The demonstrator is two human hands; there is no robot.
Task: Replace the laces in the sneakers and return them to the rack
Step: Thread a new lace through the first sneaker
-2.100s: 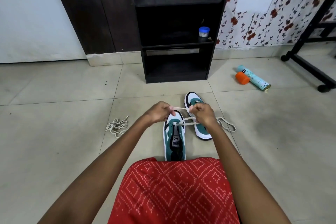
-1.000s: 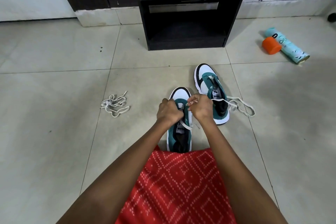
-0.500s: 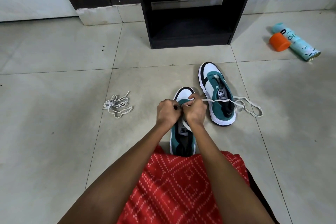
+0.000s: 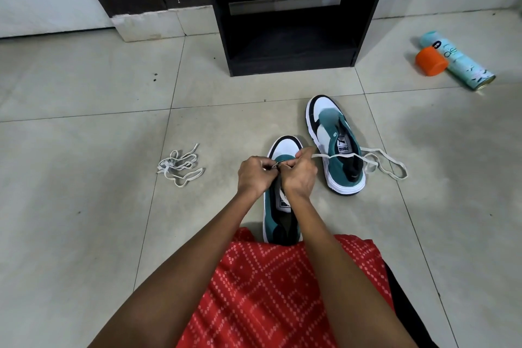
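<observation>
A teal, white and black sneaker (image 4: 279, 215) lies on the floor tiles just in front of my knees, toe pointing away. My left hand (image 4: 254, 175) and my right hand (image 4: 300, 172) meet over its front eyelets, both pinching a cream lace (image 4: 384, 161). That lace runs right from my right hand, across the second sneaker (image 4: 333, 144), and ends in loops on the floor. The second sneaker stands to the right and a little farther away. The eyelets under my fingers are hidden.
A bundle of loose whitish laces (image 4: 180, 168) lies on the floor to the left. The black shoe rack (image 4: 291, 17) stands ahead against the wall, its bottom shelf bare. A teal spray can (image 4: 457, 61) and an orange cap (image 4: 430, 61) lie at the far right.
My view has tilted down and closer to the near sneaker. My hands have come together over its toe end, and the lace now stretches straight across the second sneaker.
</observation>
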